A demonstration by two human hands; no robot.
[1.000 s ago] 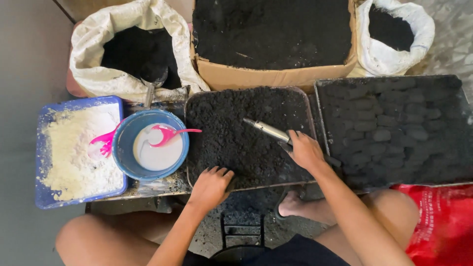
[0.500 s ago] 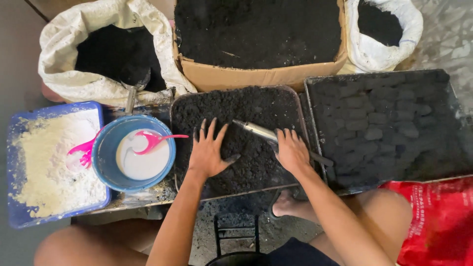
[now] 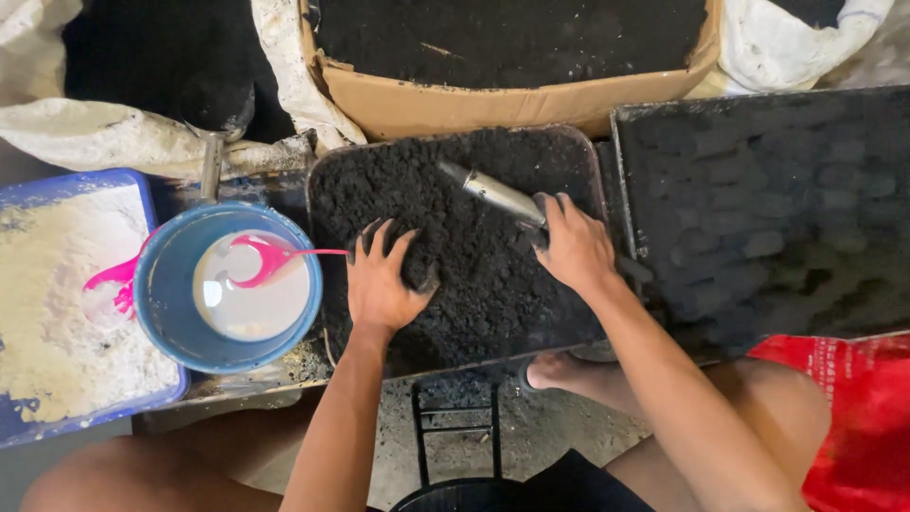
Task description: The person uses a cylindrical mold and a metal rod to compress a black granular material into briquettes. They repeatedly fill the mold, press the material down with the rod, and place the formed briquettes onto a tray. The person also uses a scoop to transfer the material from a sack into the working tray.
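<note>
Coarse black crumbly mix (image 3: 474, 275) in tray, left hand (image 3: 379, 280) fingers spread, right hand (image 3: 573, 248) gripping metal tube (image 3: 493, 193)

Tray (image 3: 332, 171) far-left corner lay open, only loose black powder (image 3: 398, 180). Metal tube (image 3: 498, 195) crossed its right half. Blue bowl (image 3: 166, 327) crowded the left edge, cardboard box (image 3: 455, 104) the far edge, dark tray (image 3: 626, 152) the right.
</note>
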